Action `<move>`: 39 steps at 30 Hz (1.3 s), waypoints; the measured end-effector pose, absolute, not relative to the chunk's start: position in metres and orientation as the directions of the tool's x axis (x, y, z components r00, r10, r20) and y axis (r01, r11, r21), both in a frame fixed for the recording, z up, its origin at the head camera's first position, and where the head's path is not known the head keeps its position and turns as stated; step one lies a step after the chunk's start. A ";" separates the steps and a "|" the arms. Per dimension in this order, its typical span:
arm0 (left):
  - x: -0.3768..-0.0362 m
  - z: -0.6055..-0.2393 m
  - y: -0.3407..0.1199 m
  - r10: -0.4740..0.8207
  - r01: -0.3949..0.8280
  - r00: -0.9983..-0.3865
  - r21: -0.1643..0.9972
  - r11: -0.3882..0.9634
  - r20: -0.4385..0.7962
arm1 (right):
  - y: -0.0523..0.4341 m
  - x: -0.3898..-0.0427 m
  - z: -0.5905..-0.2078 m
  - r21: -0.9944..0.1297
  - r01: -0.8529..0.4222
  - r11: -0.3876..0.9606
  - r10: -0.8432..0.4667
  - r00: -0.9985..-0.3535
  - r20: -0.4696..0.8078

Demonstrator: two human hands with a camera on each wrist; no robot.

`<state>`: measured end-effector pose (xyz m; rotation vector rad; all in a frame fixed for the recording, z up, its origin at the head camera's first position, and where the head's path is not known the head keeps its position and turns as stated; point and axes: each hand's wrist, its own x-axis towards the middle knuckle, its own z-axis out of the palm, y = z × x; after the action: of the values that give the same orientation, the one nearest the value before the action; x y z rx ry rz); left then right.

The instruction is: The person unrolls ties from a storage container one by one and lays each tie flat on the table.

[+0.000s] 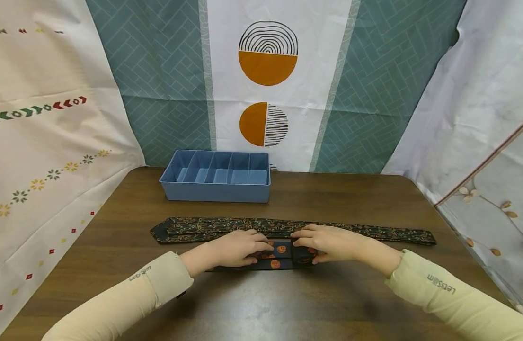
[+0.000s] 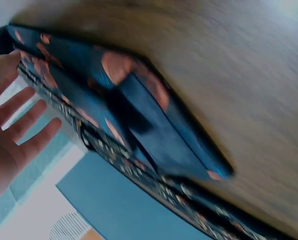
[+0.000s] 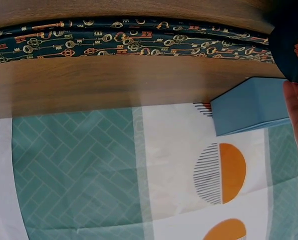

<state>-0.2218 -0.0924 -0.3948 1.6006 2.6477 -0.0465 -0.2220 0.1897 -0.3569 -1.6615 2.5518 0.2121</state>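
A dark necktie with orange flowers [image 1: 275, 264] lies on the table in front of the person, its right part folded into a stacked bundle. My right hand [image 1: 329, 242] grips that bundle, fingers over the top and thumb at the near side. On the left part rests my left hand [image 1: 237, 248], its thumb touching the cloth while the other fingers extend loosely. The left wrist view, somewhat blurred, shows the pointed flowered end [image 2: 173, 145]. Just behind lies a second necktie, dark with a key pattern [image 3: 134, 42], doubled lengthwise and stretched across the table.
A blue tray with several compartments [image 1: 216, 192] stands at the back left of the brown wooden table [image 1: 350, 194]. Patterned curtains [image 1: 159, 76] hang behind the table, and cloths with printed designs enclose both sides.
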 end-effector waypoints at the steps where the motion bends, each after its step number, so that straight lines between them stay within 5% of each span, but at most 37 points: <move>1: -0.222 -0.396 -0.089 0.885 0.886 -0.462 -0.003 0.463 -0.064 | 0.190 -0.222 -0.357 0.067 -0.914 0.399 -0.902 -0.405 -0.149; 14: -0.226 -0.403 -0.063 0.864 0.883 -0.460 -0.009 0.469 -0.205 | 0.191 -0.220 -0.358 0.077 -0.906 0.415 -0.894 -0.422 -0.147; 39: -0.220 -0.399 -0.070 0.843 0.859 -0.491 0.039 0.510 -0.218 | 0.192 -0.217 -0.361 0.130 -0.916 0.379 -0.903 -0.397 -0.165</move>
<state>-0.2204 -0.0704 -0.3988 1.4547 2.5425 -0.1109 -0.2170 0.1920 -0.3608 -1.6868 2.5529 0.3092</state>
